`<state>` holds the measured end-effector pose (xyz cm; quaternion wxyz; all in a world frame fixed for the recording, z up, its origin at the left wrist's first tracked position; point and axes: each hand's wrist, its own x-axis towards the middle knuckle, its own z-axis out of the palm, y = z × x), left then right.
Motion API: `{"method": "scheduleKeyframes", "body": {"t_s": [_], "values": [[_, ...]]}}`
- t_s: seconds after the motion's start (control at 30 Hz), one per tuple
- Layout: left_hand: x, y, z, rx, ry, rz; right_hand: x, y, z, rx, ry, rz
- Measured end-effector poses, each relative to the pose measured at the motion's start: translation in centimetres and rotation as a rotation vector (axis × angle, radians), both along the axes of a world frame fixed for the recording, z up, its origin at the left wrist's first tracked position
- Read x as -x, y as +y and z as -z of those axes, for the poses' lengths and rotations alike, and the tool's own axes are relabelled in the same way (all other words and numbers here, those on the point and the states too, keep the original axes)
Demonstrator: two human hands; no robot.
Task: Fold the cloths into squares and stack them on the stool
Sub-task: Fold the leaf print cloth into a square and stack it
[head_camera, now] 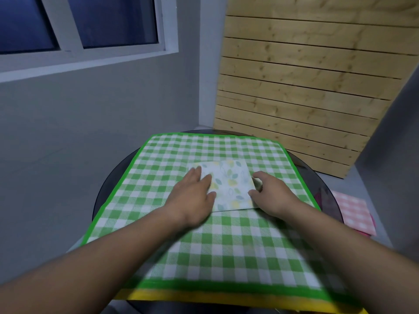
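A small folded cloth [231, 184], pale with yellow and green leaf print, lies as a square in the middle of a large green-and-white checked cloth [204, 241]. The checked cloth is spread flat over a round dark glass table [106, 186]. My left hand [192, 196] rests flat on the folded cloth's left edge, fingers spread. My right hand [269, 191] touches its right edge with fingers curled at the side. A yellow cloth edge [204, 299] shows under the checked cloth at the front.
Pink checked cloths [356, 211] lie folded low at the right, beyond the table's rim. A slatted wooden panel [306, 87] leans at the back right. A grey wall with a window [79, 26] stands at the left.
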<state>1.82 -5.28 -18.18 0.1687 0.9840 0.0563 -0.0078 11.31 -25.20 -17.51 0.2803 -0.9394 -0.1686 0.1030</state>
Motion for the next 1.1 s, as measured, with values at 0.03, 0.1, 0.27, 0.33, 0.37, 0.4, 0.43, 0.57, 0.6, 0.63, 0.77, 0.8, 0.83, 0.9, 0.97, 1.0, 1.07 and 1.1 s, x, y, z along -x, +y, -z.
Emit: {"method": "scheduleKeyframes", "body": {"t_s": [0.03, 0.1, 0.27, 0.33, 0.37, 0.4, 0.43, 0.57, 0.6, 0.63, 0.77, 0.8, 0.83, 0.9, 0.97, 1.0, 1.07, 1.1], "values": [[0.0, 0.0, 0.5, -0.01, 0.058, 0.015, 0.2, 0.1, 0.0, 0.014, -0.024, 0.027], [0.1, 0.2, 1.4, -0.071, 0.112, 0.03, 0.9, 0.2, -0.1, 0.078, -0.136, 0.057], [0.2, -0.2, 2.0, -0.141, 0.139, 0.031, 2.9, 1.8, 0.6, 0.247, -0.403, -0.375], [0.2, -0.3, 1.9, -0.158, 0.153, 0.036, 3.3, 2.5, 1.7, 0.327, -0.32, -0.498], [0.2, -0.3, 1.9, -0.159, 0.155, 0.036, 3.2, 2.5, 2.2, 0.358, -0.277, -0.515], [0.2, -0.2, 1.9, -0.16, 0.157, 0.035, 2.9, 2.5, 2.3, 0.384, -0.236, -0.514], [0.2, -0.1, 1.9, -0.161, 0.164, 0.031, 2.5, 2.3, 2.3, 0.406, -0.2, -0.499], [0.3, 0.3, 2.0, -0.165, 0.196, 0.007, 1.4, 0.6, 1.9, 0.475, -0.131, -0.414], [0.3, 0.5, 2.0, -0.162, 0.197, 0.006, 1.3, 0.4, 1.9, 0.485, -0.12, -0.398], [0.3, 0.6, 2.1, -0.156, 0.193, 0.005, 1.3, 0.2, 1.8, 0.492, -0.109, -0.377], [0.5, 0.5, 1.8, -0.124, 0.191, -0.008, 1.3, -0.8, 1.6, 0.485, -0.099, -0.283], [0.6, 0.5, 1.8, -0.104, 0.193, -0.01, 1.4, -1.1, 1.3, 0.439, -0.092, -0.262], [0.6, 0.5, 1.7, -0.067, 0.19, -0.019, 1.3, -1.5, 1.1, 0.358, -0.075, -0.237], [0.4, 0.7, 0.9, 0.08, 0.11, -0.08, 1.4, -1.8, 0.4, 0.117, -0.012, -0.165], [0.2, 0.8, -0.1, 0.198, -0.025, -0.197, 1.3, -1.7, 0.0, -0.103, 0.034, -0.072], [0.0, 0.9, -0.7, 0.244, -0.055, -0.271, 1.2, -1.4, -0.3, -0.168, 0.037, -0.029], [-0.3, 1.2, -1.8, 0.416, -0.028, -0.401, 0.6, -0.8, -0.7, -0.248, 0.04, 0.058], [-0.4, 1.3, -2.2, 0.509, -0.004, -0.439, 0.2, -0.5, -0.9, -0.27, 0.061, 0.102]]}}
